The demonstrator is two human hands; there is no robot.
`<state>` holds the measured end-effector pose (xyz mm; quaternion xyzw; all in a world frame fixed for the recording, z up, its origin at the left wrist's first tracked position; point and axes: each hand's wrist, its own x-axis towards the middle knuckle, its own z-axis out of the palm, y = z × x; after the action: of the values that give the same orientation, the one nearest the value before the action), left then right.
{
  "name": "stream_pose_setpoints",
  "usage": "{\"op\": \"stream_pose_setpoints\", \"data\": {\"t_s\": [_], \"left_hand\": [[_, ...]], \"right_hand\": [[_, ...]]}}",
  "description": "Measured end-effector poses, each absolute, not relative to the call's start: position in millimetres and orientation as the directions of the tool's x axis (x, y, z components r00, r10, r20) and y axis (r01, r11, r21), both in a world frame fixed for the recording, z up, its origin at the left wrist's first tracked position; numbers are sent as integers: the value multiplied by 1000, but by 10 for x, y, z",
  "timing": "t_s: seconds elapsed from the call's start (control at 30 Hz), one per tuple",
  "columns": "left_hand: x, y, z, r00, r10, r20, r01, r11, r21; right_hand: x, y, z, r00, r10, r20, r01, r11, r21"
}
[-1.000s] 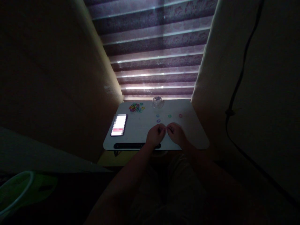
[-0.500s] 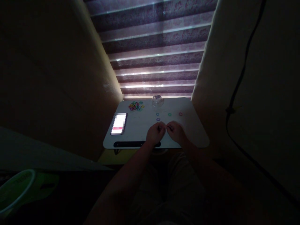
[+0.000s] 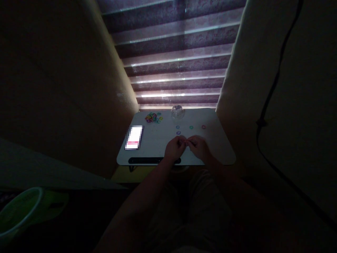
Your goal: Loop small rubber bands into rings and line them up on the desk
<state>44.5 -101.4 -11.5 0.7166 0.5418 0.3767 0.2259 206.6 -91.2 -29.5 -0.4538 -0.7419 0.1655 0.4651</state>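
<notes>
My left hand [image 3: 175, 148] and my right hand [image 3: 198, 146] meet fingertip to fingertip over the front half of the white lap table [image 3: 155, 140]. Both are closed in a pinch. Something small and reddish shows between the fingertips, too dim to name. Just beyond my fingers lie a purple ring-shaped band [image 3: 178, 133] and a blue one [image 3: 177, 127]. Farther right are a green band [image 3: 191, 127] and a red band [image 3: 203, 127]. A heap of mixed coloured bands [image 3: 153, 118] sits at the back left of the table.
A clear round container [image 3: 177, 111] stands at the table's back edge. A phone with a lit, blurred screen [image 3: 134, 137] lies on the left. A dark slot [image 3: 144, 160] runs along the front edge. A green basket [image 3: 34, 209] stands low left, and a cable [image 3: 276, 77] hangs on the right wall.
The fingertips have drawn slightly closer together, and a bit of red now shows between them. The bands on the table lie as before; the view has shifted a little.
</notes>
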Motion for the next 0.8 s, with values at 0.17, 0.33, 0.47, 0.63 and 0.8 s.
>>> {"op": "stream_pose_setpoints", "data": {"t_s": [0.17, 0.33, 0.47, 0.63, 0.8], "left_hand": [[445, -1021, -116, 126, 941, 315, 581, -327, 745], [445, -1022, -111, 131, 947, 293, 570, -313, 760], [441, -1023, -111, 161, 941, 299, 549, -337, 765], [448, -1030, -108, 170, 943, 287, 531, -333, 779], [445, -1022, -111, 198, 928, 316, 536, -373, 757]], "right_hand": [[2057, -919, -306, -127, 838, 531, 486, 519, -703], [2044, -919, -283, -101, 851, 515, 508, 490, -709], [2045, -924, -270, -108, 845, 524, 522, 496, -693], [2052, -907, -291, -98, 863, 496, 541, 465, -701], [2061, -874, -326, -122, 853, 508, 566, 481, -670]]}}
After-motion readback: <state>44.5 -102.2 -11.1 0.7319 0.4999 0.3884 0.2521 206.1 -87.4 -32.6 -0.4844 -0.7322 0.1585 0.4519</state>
